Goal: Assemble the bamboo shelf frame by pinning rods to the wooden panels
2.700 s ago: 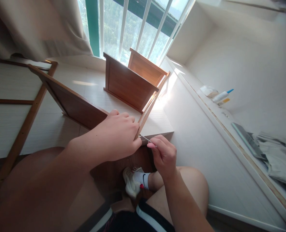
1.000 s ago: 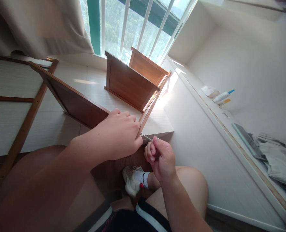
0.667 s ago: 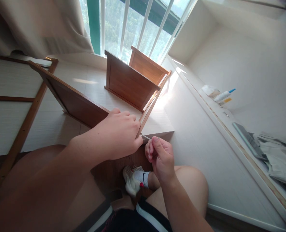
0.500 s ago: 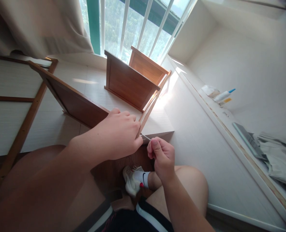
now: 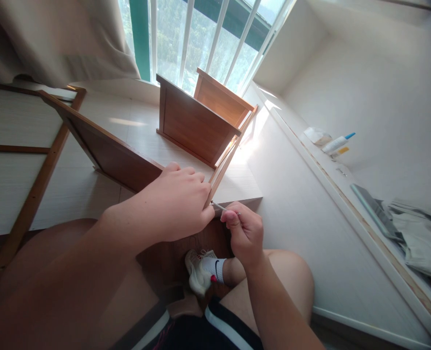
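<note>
My left hand (image 5: 175,201) is closed over the near corner of a brown wooden furniture frame, where a long panel (image 5: 106,146) meets a narrow side rail (image 5: 224,167). Its fingers wrap over the top and hide most of the joint. In my right hand (image 5: 245,231), pinched between thumb and fingers, is a thin metal hex key (image 5: 219,207). The key's tip meets the rail's end just beside my left thumb; the exact contact is too small to make out. Two shorter panels, a middle one (image 5: 195,124) and a far one (image 5: 222,97), stand upright along the same rail.
The frame rests on a pale ledge (image 5: 135,114) below a barred window (image 5: 200,39). Another wooden frame (image 5: 40,189) leans at left under a curtain (image 5: 62,39). On the right-hand shelf lie tubes (image 5: 335,144), a grey flat object (image 5: 375,211) and folded cloth (image 5: 419,238).
My right hand has turned slightly and shifted up a little, rotating its grip on the hex key. My left hand and the wooden frame hold nearly still.
</note>
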`<state>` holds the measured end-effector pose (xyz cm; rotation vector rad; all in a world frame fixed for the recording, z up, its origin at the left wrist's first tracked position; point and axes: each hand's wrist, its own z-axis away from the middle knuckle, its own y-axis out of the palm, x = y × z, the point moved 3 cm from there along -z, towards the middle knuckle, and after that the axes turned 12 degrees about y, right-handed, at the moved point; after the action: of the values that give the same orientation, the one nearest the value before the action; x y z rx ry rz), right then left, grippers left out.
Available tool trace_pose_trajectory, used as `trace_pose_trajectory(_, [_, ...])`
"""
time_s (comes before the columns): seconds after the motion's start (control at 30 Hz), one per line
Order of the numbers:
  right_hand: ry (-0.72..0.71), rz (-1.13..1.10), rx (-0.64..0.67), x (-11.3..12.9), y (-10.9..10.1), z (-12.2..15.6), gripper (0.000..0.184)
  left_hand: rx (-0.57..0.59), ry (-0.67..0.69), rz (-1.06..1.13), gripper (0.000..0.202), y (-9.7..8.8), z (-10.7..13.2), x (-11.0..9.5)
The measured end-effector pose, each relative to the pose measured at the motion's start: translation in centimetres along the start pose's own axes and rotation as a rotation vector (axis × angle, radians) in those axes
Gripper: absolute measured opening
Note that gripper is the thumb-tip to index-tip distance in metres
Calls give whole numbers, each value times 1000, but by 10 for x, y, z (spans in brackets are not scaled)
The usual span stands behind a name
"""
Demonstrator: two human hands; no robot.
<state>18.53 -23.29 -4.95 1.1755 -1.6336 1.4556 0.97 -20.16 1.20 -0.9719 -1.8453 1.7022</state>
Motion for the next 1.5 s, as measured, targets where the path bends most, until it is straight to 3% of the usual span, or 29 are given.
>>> trace_pose_trajectory(0.2, [309, -362, -33, -2, 17, 7, 47, 2, -4, -5, 34, 0, 0, 1])
trace_pose_trajectory(0.37, [535, -745, 55, 0, 25, 6, 47, -10, 1, -3, 35, 1, 1, 1])
trace_pose_trajectory(0.6, [662, -1026, 200, 5, 29, 5, 45, -26, 12, -6, 34, 2, 2, 1])
trace_pose_trajectory(1.03, [557, -884, 85, 1, 20, 10, 45, -25, 5, 2, 34, 1, 2, 2])
trace_pose_trajectory(1.5, [413, -531, 34, -4, 18, 11, 45, -17, 2, -1, 34, 1, 2, 1])
